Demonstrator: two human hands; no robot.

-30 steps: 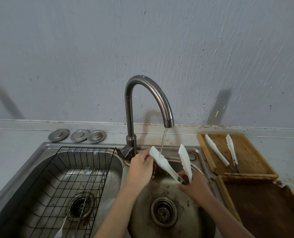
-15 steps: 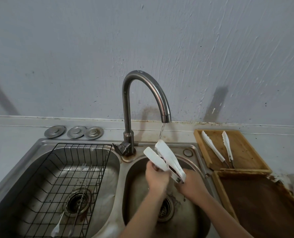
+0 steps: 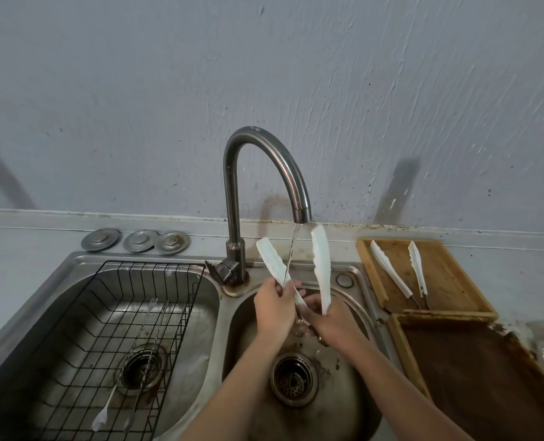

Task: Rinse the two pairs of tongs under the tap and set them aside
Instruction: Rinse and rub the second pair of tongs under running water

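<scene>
Two pairs of tongs: one in the hands at the right basin, one lying on the wooden tray.
Left basin: black wire rack [image 3: 111,316] is sitting in it, with two long thin utensils [image 3: 130,361] lying across the wires; not part of this rinse as far as I can tell.
Tap: tap [image 3: 264,186] is running, thin stream falling between the two blades.
Left hand: left hand [image 3: 272,305] is pinching the left white blade low down, fingers closed round it.
Held tongs: held tongs [image 3: 320,268] are now standing splayed in a V, tips up and apart; half a second ago the blades were lying nearly together under the spout. Water is now reaching the inner faces and the hinge end.
Right hand: right hand [image 3: 326,324] is curled round the hinge end, gripping it over the drain.
Meaning for task: judged as mid-rinse on this pair; setting aside not yet done.
Wooden tray: wooden tray [image 3: 449,275] on the surface is carrying the other tongs [image 3: 401,275], open and well apart from the sink; whether already rinsed, cannot tell.
</scene>
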